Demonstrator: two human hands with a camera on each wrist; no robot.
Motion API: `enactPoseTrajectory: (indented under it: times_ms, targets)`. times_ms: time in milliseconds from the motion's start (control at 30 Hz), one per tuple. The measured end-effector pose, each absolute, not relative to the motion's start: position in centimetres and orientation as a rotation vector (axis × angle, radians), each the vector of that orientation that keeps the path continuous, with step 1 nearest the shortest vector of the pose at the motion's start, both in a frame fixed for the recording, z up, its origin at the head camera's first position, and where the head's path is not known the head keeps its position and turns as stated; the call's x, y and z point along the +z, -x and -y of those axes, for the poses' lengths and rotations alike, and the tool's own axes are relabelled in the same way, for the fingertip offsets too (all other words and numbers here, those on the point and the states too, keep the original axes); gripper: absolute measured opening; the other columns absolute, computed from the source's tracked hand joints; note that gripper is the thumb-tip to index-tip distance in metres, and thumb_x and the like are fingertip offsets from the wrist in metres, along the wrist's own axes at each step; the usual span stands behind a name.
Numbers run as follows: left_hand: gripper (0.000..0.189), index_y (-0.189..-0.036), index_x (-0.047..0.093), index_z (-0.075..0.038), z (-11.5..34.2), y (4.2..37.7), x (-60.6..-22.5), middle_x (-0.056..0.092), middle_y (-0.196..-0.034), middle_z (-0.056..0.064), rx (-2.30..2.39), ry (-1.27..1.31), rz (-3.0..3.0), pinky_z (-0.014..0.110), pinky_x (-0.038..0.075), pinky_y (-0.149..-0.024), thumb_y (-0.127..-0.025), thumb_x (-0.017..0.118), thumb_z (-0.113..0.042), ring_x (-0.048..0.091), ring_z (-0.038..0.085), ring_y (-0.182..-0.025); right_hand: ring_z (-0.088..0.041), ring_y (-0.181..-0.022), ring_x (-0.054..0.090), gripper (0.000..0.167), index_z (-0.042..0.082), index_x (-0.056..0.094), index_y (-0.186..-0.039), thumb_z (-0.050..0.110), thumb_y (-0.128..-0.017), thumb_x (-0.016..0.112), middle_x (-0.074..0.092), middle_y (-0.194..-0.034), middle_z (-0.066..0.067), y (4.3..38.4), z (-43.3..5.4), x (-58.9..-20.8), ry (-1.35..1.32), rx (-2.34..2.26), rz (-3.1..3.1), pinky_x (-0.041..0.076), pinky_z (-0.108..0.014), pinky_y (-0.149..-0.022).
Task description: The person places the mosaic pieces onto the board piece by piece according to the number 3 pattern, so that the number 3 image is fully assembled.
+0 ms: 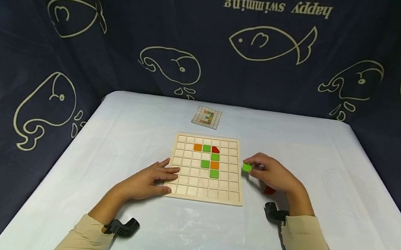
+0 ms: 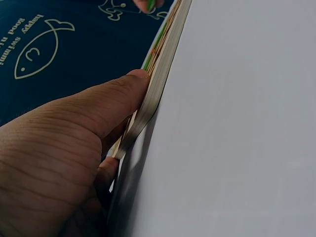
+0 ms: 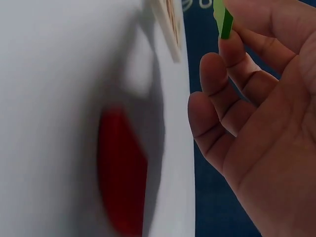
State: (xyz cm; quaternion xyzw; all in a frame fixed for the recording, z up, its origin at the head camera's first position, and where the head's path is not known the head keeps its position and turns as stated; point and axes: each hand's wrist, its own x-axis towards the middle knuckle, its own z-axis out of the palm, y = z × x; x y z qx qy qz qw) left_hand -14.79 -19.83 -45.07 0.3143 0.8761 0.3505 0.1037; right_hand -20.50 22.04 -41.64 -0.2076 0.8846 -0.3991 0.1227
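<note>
My right hand (image 1: 274, 173) pinches a green square tile (image 1: 247, 167) between thumb and fingertips, just off the right edge of the wooden grid board (image 1: 191, 189). The same tile (image 3: 224, 19) shows at the top of the right wrist view. Spread fingers of my left hand (image 1: 146, 181) rest on the board's left edge, with the thumb near its front corner. Set into the grid are several green tiles (image 1: 214, 173), two orange ones, including an orange tile (image 1: 198, 147) at the upper left, and one red rounded piece (image 1: 215, 149).
A red piece (image 1: 269, 191) lies on the white table (image 1: 191, 236) beneath my right hand. Behind the board lies a small card (image 1: 206, 117) picturing a grid with coloured squares. A dark curtain (image 1: 207, 78) with fish drawings hangs behind the table.
</note>
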Motion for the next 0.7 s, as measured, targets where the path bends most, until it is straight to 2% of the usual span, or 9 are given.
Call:
enactPoseTrajectory:
  times_ms: [267, 700]
  targets:
    - [0.050, -0.136, 0.062, -0.009, 19.8, 14.8, -45.2, 0.047, -0.150, -0.002, 1.027, -0.937, -2.591, 0.055, 0.011, -0.119, -0.092, 0.073, -0.031, 0.016, 0.030, -0.150, -0.022, -0.100, 0.050, 0.032, 0.007, 0.067, -0.125, 0.009, -0.093, 0.066, 0.062, -0.118, -0.001, 20.5, -19.0, -41.3, 0.701, -1.161, -2.542, 0.043, -0.038, -0.084]
    - [0.051, -0.136, 0.062, -0.008, 19.9, 14.9, -45.1, 0.047, -0.150, -0.001, 1.024, -0.935, -2.588, 0.056, 0.010, -0.119, -0.092, 0.073, -0.030, 0.016, 0.031, -0.150, -0.020, -0.094, 0.050, 0.031, 0.007, 0.068, -0.124, 0.008, -0.093, 0.066, 0.060, -0.109, -0.002, 20.4, -15.1, -42.0, 0.923, -1.173, -2.429, 0.045, -0.036, -0.082]
